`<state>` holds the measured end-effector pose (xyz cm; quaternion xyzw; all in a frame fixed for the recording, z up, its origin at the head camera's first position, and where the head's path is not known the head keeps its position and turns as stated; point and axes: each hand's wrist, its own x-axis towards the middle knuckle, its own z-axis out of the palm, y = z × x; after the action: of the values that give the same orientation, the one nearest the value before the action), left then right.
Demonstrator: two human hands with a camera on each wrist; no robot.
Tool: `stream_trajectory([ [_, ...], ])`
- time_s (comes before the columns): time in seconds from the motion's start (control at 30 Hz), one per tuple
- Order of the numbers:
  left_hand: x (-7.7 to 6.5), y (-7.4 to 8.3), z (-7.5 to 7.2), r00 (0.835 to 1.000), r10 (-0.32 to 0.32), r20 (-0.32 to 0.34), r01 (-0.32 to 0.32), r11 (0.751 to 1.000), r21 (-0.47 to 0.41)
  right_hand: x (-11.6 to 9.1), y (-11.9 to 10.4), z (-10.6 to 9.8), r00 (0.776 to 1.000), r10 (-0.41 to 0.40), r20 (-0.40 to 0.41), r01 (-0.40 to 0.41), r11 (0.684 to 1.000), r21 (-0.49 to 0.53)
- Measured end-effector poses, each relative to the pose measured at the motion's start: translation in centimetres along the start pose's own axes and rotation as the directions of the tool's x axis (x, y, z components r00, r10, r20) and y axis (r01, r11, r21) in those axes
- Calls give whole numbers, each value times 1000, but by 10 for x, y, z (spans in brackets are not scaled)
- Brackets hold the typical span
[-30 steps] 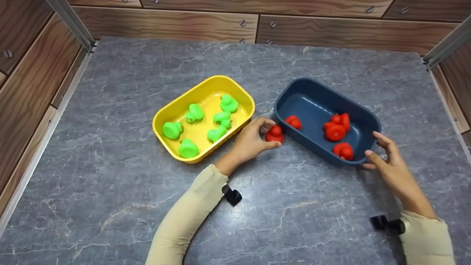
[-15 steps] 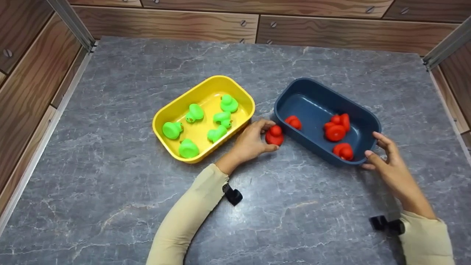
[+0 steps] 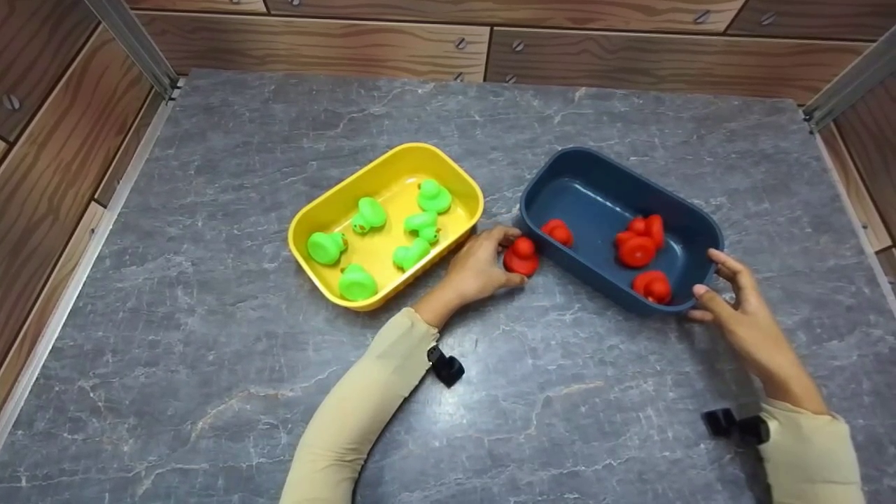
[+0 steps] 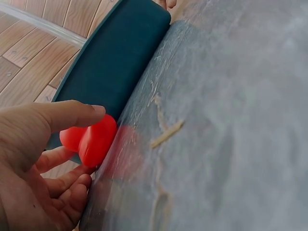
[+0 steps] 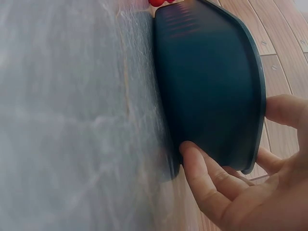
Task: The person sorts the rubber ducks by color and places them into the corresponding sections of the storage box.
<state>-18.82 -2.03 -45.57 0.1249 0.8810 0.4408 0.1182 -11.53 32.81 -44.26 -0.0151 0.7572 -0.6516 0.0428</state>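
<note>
In the head view, a red rubber duck [image 3: 521, 257] stands on the tabletop beside the left end of a dark blue bin [image 3: 595, 269]. My left hand [image 3: 479, 264] has its thumb and fingers curled around this duck. The left wrist view shows the thumb [image 4: 82, 114] on the near side of the duck [image 4: 98, 139], with fingers behind it. My right hand [image 3: 745, 318] holds the bin's near right corner. In the right wrist view its fingers [image 5: 202, 178] lie against the bin's outer wall [image 5: 207, 86]. Several red ducks [image 3: 637, 250] lie inside the blue bin.
A yellow bin [image 3: 301, 269] with several green rubber ducks [image 3: 357, 282] stands left of the left hand. Both bins rest on a grey marbled tabletop [image 3: 231, 392]. Wood-patterned panels [image 3: 315, 45] border it. A black wrist camera [image 3: 446, 367] sits on the left sleeve.
The left thumb has drawn back slightly to the left along the red duck, and the left forearm has shifted a little. The right hand and both bins look unmoved.
</note>
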Motion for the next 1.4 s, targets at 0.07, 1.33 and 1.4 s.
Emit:
stream_trajectory([
  [0.07,1,1,0,1000,-14,0,14,1000,21,0,0,0,1000,3,2,-3,1000,-9],
  [1.33,-10,-1,-3,1000,26,14,-23,986,-165,-1,-1,0,1000,-17,17,16,1000,26],
  [1.4,-11,-1,-4,999,35,14,-32,984,-178,0,-1,0,1000,-19,17,19,999,37],
])
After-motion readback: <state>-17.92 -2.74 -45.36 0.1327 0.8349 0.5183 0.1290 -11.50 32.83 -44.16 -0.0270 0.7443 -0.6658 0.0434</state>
